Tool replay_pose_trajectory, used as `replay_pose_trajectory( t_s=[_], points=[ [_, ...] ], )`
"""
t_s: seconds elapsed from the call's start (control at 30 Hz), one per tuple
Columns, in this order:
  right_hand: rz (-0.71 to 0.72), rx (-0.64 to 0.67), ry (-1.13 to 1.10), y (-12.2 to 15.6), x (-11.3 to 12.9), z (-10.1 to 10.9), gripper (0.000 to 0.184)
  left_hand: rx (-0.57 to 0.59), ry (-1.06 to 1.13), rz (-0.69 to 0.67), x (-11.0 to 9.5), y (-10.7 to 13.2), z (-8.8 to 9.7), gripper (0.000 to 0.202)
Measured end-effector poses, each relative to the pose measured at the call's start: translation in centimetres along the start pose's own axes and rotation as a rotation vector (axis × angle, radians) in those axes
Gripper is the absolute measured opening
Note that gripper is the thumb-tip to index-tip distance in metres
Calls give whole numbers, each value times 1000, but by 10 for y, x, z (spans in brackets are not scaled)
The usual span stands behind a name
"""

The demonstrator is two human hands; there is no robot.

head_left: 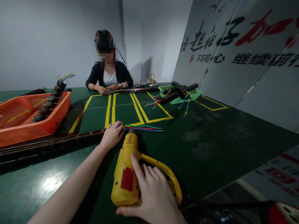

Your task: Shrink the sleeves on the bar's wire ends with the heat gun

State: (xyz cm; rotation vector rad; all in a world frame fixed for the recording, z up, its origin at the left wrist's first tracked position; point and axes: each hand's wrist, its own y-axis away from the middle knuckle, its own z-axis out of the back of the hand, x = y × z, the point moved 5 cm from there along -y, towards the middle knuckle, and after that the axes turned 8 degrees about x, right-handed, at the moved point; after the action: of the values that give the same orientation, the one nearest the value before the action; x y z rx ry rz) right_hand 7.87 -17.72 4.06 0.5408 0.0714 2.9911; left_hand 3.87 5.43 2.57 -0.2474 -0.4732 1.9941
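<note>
My right hand (151, 193) is wrapped round the handle of a yellow heat gun (127, 168), whose nozzle points away from me at the end of a long black cable chain (53, 141). My left hand (113, 133) is closed on that chain's end, where several coloured wires (144, 127) stick out to the right across the green table (210, 133).
An orange basket (28, 119) holding another chain sits at the left. A green tray (184, 95) with chains and wires lies at the far right. A person in a dark jacket sits across the table (108, 77), hands on a chain. Yellow tape lines mark the table.
</note>
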Motion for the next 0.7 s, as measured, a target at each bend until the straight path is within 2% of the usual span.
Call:
replay_pose_trajectory(
  t_s=[0.2, 0.43, 0.57, 0.7],
  points=[
    [-35, -25, -3, 16, -31, 11, 131, -12, 4, -33, 1, 0, 1, 22],
    [-171, -74, 41, 44, -71, 23, 129, -11, 31, -26, -1, 0, 3, 20],
    [-229, -150, 82, 53, -77, 25, 127, 1, 33, -21, -2, -1, 5, 21],
    [-261, -217, 118, 55, -72, 23, 129, 2, 28, -15, -4, -1, 6, 20]
  ],
)
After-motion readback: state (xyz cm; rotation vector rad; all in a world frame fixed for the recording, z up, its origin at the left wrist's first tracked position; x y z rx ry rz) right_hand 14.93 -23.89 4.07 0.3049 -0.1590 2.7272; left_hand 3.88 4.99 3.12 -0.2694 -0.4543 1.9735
